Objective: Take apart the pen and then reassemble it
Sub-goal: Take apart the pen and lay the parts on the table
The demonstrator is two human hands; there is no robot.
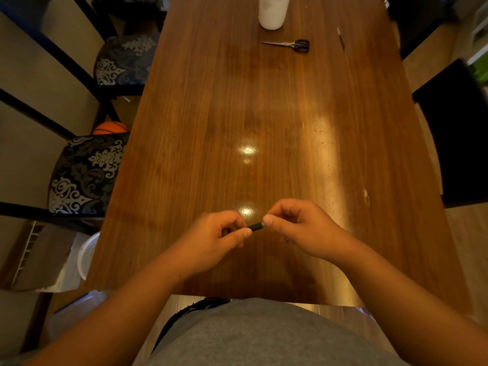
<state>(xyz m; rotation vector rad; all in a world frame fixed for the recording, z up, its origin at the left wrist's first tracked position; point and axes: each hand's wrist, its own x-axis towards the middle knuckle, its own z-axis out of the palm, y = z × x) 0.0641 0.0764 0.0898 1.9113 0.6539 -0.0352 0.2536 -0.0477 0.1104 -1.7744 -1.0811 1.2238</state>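
A short stretch of the dark pen [255,226] shows between my two hands, just above the near end of the wooden table [264,114]. My left hand [216,240] is closed around the pen's left part, which is hidden in the fist. My right hand [295,224] pinches the pen's right end between thumb and fingers. That end has a lighter band next to my thumbnail. Whether the pen's parts are joined or pulled apart inside the hands cannot be told.
Black-handled scissors [290,45] lie at the far end, next to a white cylindrical container [272,11]. A thin dark stick-like object [341,38] lies near the far right edge. Patterned chairs [87,175] stand along the left side, a dark chair [456,133] on the right.
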